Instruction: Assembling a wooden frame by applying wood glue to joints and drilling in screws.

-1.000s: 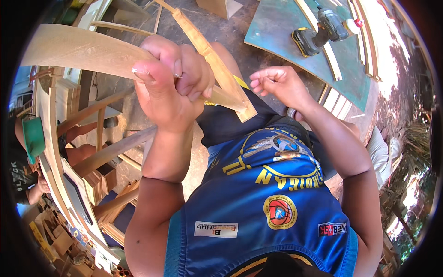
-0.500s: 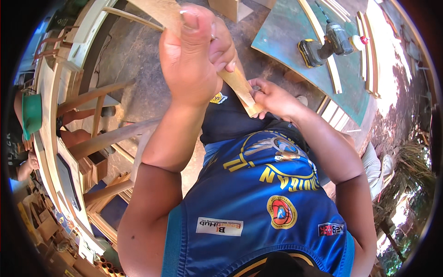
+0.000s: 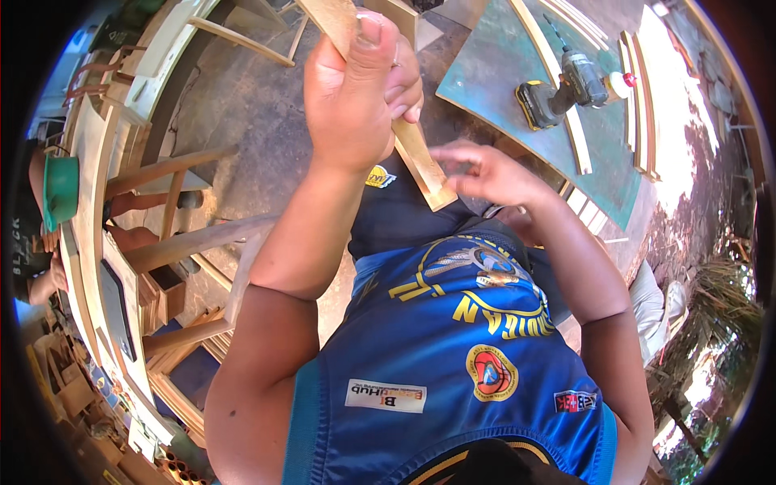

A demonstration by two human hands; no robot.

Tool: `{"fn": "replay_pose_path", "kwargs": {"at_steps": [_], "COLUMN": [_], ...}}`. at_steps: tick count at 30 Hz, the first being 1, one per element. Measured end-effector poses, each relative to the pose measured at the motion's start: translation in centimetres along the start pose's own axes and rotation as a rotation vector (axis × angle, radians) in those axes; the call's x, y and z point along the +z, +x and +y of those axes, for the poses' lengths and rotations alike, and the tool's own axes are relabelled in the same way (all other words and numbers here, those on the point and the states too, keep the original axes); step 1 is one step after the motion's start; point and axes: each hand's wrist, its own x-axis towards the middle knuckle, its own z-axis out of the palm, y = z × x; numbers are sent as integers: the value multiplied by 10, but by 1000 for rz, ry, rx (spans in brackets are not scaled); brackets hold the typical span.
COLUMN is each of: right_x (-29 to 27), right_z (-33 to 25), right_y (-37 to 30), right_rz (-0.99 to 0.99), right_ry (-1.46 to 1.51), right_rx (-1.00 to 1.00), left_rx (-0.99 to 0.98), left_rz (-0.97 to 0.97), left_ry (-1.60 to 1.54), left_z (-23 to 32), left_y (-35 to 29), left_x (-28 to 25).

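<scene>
My left hand (image 3: 360, 97) is closed around a narrow, pale wooden strip (image 3: 420, 166), its thumb lying along the wood. The strip slants from the top of the view down toward my lap, and its squared lower end shows. My right hand (image 3: 489, 174) is beside that lower end, with its fingers stretched toward the strip and slightly smeared by motion. Nothing shows in its grasp.
On the right, a green board (image 3: 485, 69) bears a cordless drill (image 3: 570, 89) and several curved wooden strips (image 3: 638, 105). To the left is a wooden bench (image 3: 89, 250) with a green bucket (image 3: 61, 190); another person's hand (image 3: 58, 271) is near it.
My right hand has let go of the strip's lower end and moved slightly up and right. My left hand has shifted right with the strip.
</scene>
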Motion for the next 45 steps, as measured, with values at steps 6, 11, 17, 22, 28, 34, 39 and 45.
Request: {"fn": "replay_pose_path", "kwargs": {"at_steps": [6, 11, 17, 22, 28, 34, 39, 45], "right_x": [-1, -6, -15, 0, -1, -12, -10, -1], "right_z": [-5, -17, -38, -50, -71, -81, -71, -55], "right_y": [22, 28, 20, 51, 54, 57, 55, 50], "right_rz": [-157, -113, 100, -104, 171, 231, 117, 428], "right_ry": [-225, -288, -246, 347, 399, 341, 359, -11], "right_rx": [-40, 166, 100, -261, -39, 0, 117, 69], "left_rx": [-106, 13, -4, 8, -81, 15, 98, 51], "left_rz": [-122, 6, 109, 27, -415, -934, -698, -561], "left_ry": [-13, -60, -85, -108, 475, 1328, 1169, 1327], "left_z": [0, -12, 0, -16, -38, -116, -157, -159], "left_y": [0, -1, 7, 17, 21, -37, -42, -33], "left_x": [-7, -2, -9, -4, -64, -77, -77, -59]}}
